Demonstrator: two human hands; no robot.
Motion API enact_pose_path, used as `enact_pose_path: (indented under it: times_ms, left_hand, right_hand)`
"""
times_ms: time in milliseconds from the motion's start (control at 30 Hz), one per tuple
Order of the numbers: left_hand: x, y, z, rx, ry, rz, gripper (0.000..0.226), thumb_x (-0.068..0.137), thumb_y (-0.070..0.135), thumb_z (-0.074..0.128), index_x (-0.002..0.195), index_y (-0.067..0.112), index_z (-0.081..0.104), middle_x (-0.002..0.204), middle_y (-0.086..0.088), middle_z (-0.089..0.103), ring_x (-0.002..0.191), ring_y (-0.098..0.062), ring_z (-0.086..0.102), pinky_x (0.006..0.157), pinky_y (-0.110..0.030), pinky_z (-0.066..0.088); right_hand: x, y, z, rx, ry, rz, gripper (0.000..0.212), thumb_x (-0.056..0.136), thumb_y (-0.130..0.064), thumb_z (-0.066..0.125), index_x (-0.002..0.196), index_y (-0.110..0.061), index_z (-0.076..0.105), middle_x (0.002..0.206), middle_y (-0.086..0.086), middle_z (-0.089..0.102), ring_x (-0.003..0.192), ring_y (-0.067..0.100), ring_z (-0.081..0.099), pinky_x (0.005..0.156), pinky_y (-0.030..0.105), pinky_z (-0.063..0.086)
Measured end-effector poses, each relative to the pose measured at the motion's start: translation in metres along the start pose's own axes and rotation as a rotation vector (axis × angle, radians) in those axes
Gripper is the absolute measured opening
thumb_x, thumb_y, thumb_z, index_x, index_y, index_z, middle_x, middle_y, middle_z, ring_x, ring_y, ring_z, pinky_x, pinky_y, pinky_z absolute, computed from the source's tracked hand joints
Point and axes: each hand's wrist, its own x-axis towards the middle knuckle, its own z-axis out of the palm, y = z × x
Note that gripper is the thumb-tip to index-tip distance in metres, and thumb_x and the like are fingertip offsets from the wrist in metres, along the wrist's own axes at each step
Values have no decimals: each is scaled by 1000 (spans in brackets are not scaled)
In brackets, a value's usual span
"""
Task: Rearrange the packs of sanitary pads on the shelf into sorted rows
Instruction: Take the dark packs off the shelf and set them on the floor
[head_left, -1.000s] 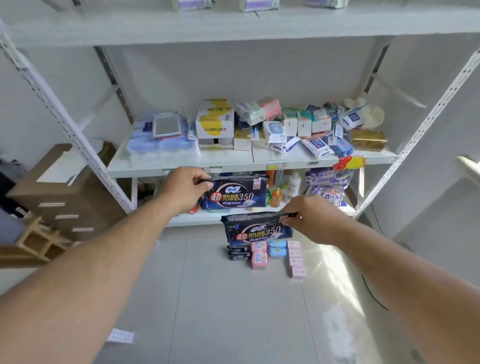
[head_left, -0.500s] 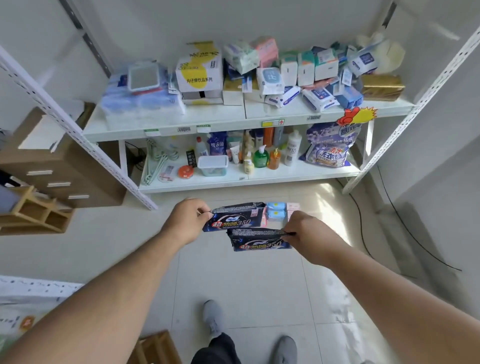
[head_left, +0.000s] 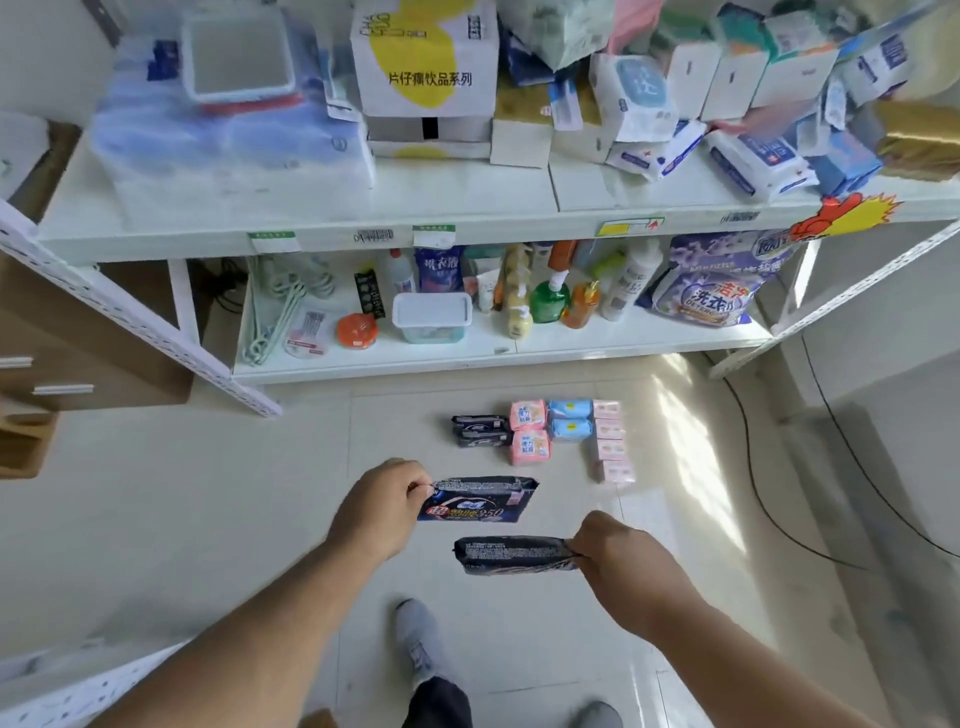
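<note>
Head view, looking down at a tiled floor (head_left: 234, 519) before a white shelf unit (head_left: 467, 218). The left hand (head_left: 382, 506) pinches the left end seam of a dark pad pack (head_left: 480, 501), fingers curled tight on the seam; the pack hangs above the floor with its printed face toward the camera. The right hand (head_left: 621, 553) pinches the right end seam of a second dark pack (head_left: 511, 555), held nearer the camera and slightly right of the first, edge-on. The two packs are apart. On the floor beyond, between the hands and the shelf unit, sorted packs lie in rows: two dark packs (head_left: 480, 431) at left, two pink packs (head_left: 529, 432) just beside them, two blue packs (head_left: 570, 420) next, and a column of pale pink packs (head_left: 612, 441) at right. The lower shelf carries bottles (head_left: 550, 299), a lidded tub (head_left: 432, 317) and a detergent bag (head_left: 711, 291); the upper shelf carries mixed boxes (head_left: 426, 67) and packets. Two grey shoes (head_left: 418, 639) stand at the near edge.
</note>
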Motion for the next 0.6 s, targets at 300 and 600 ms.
enact_pose_path:
  times_ms: [300, 600]
  left_hand:
    - [140, -99, 110, -21, -13, 12, 15, 90, 11, 63, 77, 19, 66, 80, 9, 59, 75, -11, 55, 68, -26, 41]
    - [284, -224, 295, 24, -49, 46, 17, 87, 4, 63, 78, 17, 68, 80, 7, 59, 74, -12, 53, 64, -9, 33]
  right_hand:
    - [166, 46, 117, 36, -29, 33, 16, 96, -15, 47, 89, -19, 61, 95, -2, 49, 71, 30, 61, 64, 46, 51]
    - [353, 133, 309, -22, 85, -23, 14, 78, -10, 66, 73, -21, 61, 76, -3, 55, 58, 27, 58, 44, 33, 41]
